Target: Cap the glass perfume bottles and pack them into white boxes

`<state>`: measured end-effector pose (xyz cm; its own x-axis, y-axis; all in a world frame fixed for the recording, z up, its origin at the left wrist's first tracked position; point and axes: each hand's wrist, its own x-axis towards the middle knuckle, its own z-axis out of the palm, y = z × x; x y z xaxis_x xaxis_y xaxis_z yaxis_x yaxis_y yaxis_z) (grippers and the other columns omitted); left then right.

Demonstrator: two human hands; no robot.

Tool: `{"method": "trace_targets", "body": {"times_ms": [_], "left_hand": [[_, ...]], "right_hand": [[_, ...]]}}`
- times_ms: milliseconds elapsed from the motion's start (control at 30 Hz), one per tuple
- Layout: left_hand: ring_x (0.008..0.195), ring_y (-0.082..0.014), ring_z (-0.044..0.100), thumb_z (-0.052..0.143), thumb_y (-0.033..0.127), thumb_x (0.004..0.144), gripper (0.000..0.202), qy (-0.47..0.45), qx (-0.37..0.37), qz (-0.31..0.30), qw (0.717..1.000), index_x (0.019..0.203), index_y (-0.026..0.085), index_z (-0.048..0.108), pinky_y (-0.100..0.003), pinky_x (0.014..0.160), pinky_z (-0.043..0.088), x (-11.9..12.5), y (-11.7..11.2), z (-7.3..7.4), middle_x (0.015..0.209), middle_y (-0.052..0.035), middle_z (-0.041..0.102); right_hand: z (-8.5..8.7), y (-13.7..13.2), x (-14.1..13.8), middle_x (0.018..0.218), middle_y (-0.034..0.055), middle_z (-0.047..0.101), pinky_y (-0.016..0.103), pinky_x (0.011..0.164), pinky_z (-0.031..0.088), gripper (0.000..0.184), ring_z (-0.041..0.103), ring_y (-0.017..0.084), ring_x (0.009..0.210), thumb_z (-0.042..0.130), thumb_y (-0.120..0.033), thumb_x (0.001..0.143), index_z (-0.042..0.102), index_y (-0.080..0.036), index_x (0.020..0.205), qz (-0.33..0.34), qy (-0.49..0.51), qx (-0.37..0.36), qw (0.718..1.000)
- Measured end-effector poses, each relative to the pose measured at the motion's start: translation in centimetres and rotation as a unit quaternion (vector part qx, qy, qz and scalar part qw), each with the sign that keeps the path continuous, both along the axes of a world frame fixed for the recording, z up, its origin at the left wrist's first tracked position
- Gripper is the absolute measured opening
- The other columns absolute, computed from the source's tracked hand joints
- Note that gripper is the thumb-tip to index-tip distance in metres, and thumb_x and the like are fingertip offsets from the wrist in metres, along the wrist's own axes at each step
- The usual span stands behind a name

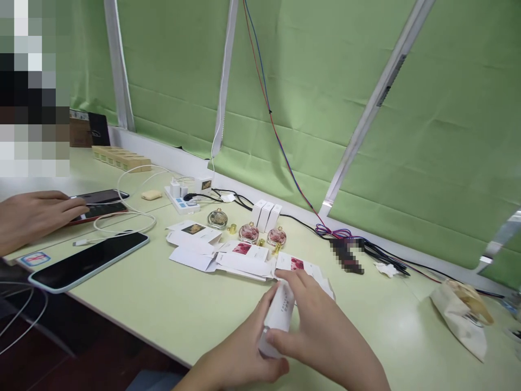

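Observation:
A small white box (284,305) with small printed text is held upright between my two hands above the table's front part. My left hand (249,345) wraps it from the left and below. From the right, my right hand (319,320) grips it with the thumb on its near face and fingers at the top. Just beyond lie opened white cartons with flower pictures: one carton (195,232) at left, another carton (246,255) in the middle, and a third carton (299,264) partly behind my right hand. Behind them stand round glass bottles, a gold-toned bottle (217,218), a pink bottle (248,233) and another pink bottle (277,237).
Gold caps (232,229) lie among the bottles. White boxes (266,215) stand behind. A power strip (182,200) and cables lie toward the wall. At left, a phone (91,260) lies near the edge; another person's hand (38,217) touches a phone. A cloth bag (459,320) sits right.

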<state>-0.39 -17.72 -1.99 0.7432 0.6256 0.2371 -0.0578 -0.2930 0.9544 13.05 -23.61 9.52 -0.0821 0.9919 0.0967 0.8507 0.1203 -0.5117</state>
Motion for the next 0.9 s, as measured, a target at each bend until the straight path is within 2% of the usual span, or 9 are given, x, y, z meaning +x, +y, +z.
{"method": "trace_targets", "body": {"times_ms": [133, 267, 367, 433, 567, 667, 767, 833, 900], "left_hand": [[0.134, -0.0328, 0.02, 0.071, 0.015, 0.061, 0.115, 0.038, -0.007, 0.035, 0.999, 0.144, 0.026, -0.007, -0.048, 0.107, 0.025, -0.2, -0.1, -0.3, 0.151, -0.0114, 0.008], [0.137, -0.0354, 0.004, 0.078, 0.044, 0.058, 0.124, 0.074, 0.054, 0.057, 0.994, 0.144, 0.024, -0.009, -0.053, 0.109, 0.012, -0.4, 0.0, -0.9, 0.152, -0.0118, -0.002], [0.136, -0.036, 0.01, 0.069, 0.059, 0.063, 0.118, 0.07, 0.071, 0.068, 0.993, 0.144, 0.024, -0.007, -0.054, 0.108, 0.016, -0.6, 0.1, -1.0, 0.152, -0.0132, 0.003], [0.134, -0.0348, 0.019, 0.062, 0.06, 0.07, 0.102, 0.056, 0.08, 0.088, 0.991, 0.145, 0.024, 0.004, -0.051, 0.108, 0.02, -0.8, 0.0, -0.6, 0.15, -0.0137, 0.014], [0.122, -0.0302, 0.038, 0.055, 0.05, 0.081, 0.066, 0.035, 0.121, 0.14, 0.982, 0.137, 0.029, 0.027, -0.044, 0.101, 0.033, -1.1, -0.2, 0.9, 0.138, -0.0089, 0.038], [0.108, -0.0251, 0.048, 0.051, 0.043, 0.086, 0.047, 0.03, 0.154, 0.153, 0.976, 0.129, 0.03, 0.039, -0.038, 0.09, 0.043, -1.2, -0.4, 2.5, 0.125, -0.0065, 0.048], [0.101, -0.0219, 0.05, 0.046, 0.034, 0.088, 0.023, 0.051, 0.18, 0.15, 0.971, 0.107, 0.027, 0.057, -0.033, 0.081, 0.046, -1.2, -0.4, 4.2, 0.11, -0.0056, 0.053], [0.101, -0.0213, 0.051, 0.044, 0.031, 0.088, 0.018, 0.075, 0.185, 0.151, 0.968, 0.094, 0.024, 0.06, -0.031, 0.078, 0.047, -1.2, -0.4, 5.2, 0.105, -0.0054, 0.053], [0.097, -0.0202, 0.053, 0.043, 0.031, 0.088, 0.018, 0.091, 0.182, 0.154, 0.967, 0.091, 0.023, 0.059, -0.029, 0.075, 0.047, -1.3, -0.5, 5.8, 0.102, -0.0048, 0.054]], "right_hand": [[-1.8, -0.8, 1.7, 0.136, 0.0018, 0.039, 0.038, 0.098, 0.039, 0.072, 0.041, 0.022, 0.123, 0.059, -0.024, 0.066, 0.033, -0.033, 0.133, -0.003, 0.119, 0.031, 0.992], [-5.4, -1.6, 3.6, 0.142, 0.0009, 0.034, 0.033, 0.098, 0.041, 0.05, 0.033, 0.021, 0.131, 0.049, -0.03, 0.079, 0.042, -0.032, 0.129, -0.009, 0.22, 0.094, 0.971], [-8.2, -1.6, 4.4, 0.137, 0.0052, 0.043, 0.033, 0.097, 0.041, 0.033, 0.038, 0.021, 0.129, 0.041, -0.031, 0.087, 0.053, -0.028, 0.118, -0.047, 0.216, 0.16, 0.962], [-9.3, -1.5, 4.5, 0.131, 0.0067, 0.048, 0.037, 0.097, 0.041, 0.028, 0.044, 0.021, 0.124, 0.038, -0.026, 0.09, 0.057, -0.026, 0.11, -0.063, 0.172, 0.222, 0.958], [-9.3, -1.7, 4.1, 0.13, 0.0023, 0.048, 0.047, 0.096, 0.039, 0.037, 0.038, 0.024, 0.126, 0.036, -0.009, 0.085, 0.061, -0.031, 0.103, -0.022, 0.033, 0.356, 0.934], [-8.3, -2.0, 3.6, 0.13, -0.0007, 0.047, 0.05, 0.092, 0.039, 0.044, 0.033, 0.028, 0.126, 0.038, -0.004, 0.076, 0.063, -0.033, 0.096, 0.019, -0.049, 0.385, 0.921], [-7.8, -2.4, 3.3, 0.128, 0.0031, 0.046, 0.05, 0.09, 0.039, 0.035, 0.034, 0.03, 0.124, 0.041, -0.004, 0.072, 0.062, -0.028, 0.086, -0.002, -0.058, 0.396, 0.916], [-8.0, -2.7, 3.4, 0.124, 0.0057, 0.046, 0.05, 0.09, 0.039, 0.027, 0.035, 0.03, 0.122, 0.042, -0.004, 0.072, 0.058, -0.024, 0.08, -0.024, -0.045, 0.412, 0.91], [-8.6, -2.8, 3.5, 0.12, 0.0062, 0.046, 0.049, 0.089, 0.039, 0.024, 0.037, 0.03, 0.12, 0.044, -0.004, 0.071, 0.055, -0.024, 0.079, -0.039, -0.041, 0.432, 0.9]]}}
